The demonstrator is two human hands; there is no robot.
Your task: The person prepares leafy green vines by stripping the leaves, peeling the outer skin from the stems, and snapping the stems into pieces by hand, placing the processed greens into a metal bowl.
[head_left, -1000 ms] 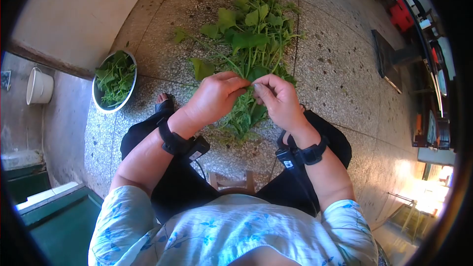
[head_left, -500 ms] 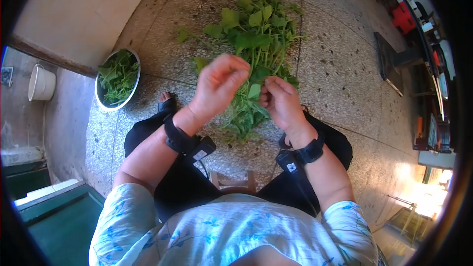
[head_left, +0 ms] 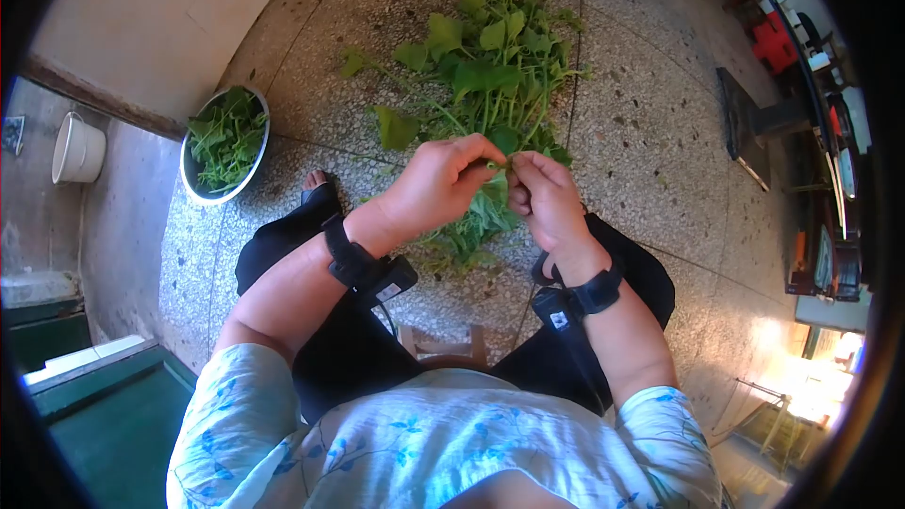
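Note:
A heap of leafy green stems (head_left: pixel 500 66) lies on the speckled floor in front of me. Over its near part my left hand (head_left: pixel 448 179) pinches a small green stem between thumb and fingers. My right hand (head_left: pixel 544 190) is closed on the same stem, its fingertips almost touching those of the left. A leaf hangs just below the fingers. Both wrists wear black bands with small boxes. To the left, a metal-rimmed bowl (head_left: pixel 189 179) holds more green leaves and stems.
A white bucket (head_left: pixel 79 150) is at the far left, near a green cabinet (head_left: pixel 118 415). My feet and knees flank the heap. A wooden stool (head_left: pixel 443 347) is under me. A black-based stand (head_left: pixel 745 127) and a red object (head_left: pixel 774 42) are at the right.
My hands moved apart, the left one lifting, then came back together at the stem. The left hand has come down and to the right since half a second ago.

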